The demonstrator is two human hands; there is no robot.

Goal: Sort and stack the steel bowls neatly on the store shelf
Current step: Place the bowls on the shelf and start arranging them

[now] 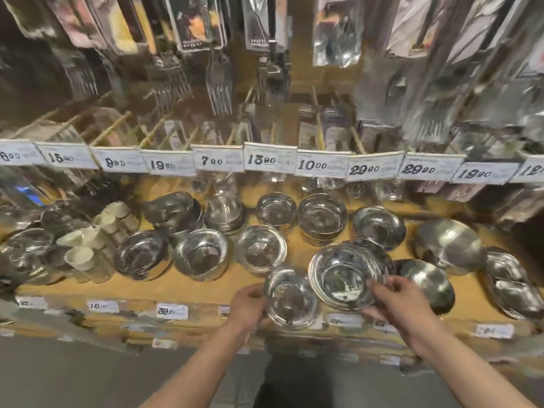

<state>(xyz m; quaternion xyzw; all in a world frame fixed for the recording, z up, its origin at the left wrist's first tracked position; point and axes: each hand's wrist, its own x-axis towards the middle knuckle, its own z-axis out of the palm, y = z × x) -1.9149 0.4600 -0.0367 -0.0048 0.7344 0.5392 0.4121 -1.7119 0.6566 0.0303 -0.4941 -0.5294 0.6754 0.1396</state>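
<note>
Several steel bowls stand on the wooden shelf [206,285]. My left hand [247,304] grips the left rim of a small steel bowl [290,298] at the shelf's front edge. My right hand [397,295] holds the near rim of a wider steel bowl [344,275], which is tilted toward me and sits just right of the small one. Behind them stand more bowls, among them one [260,248] in the middle row, one [322,217] at the back and one [379,226] to its right.
White cups [79,254] lie in a row at the left. Upturned steel bowls [450,245] and steel trays [512,285] fill the right end. A rail of price tags [269,161] runs above the shelf, with packed forks [219,81] hanging higher up.
</note>
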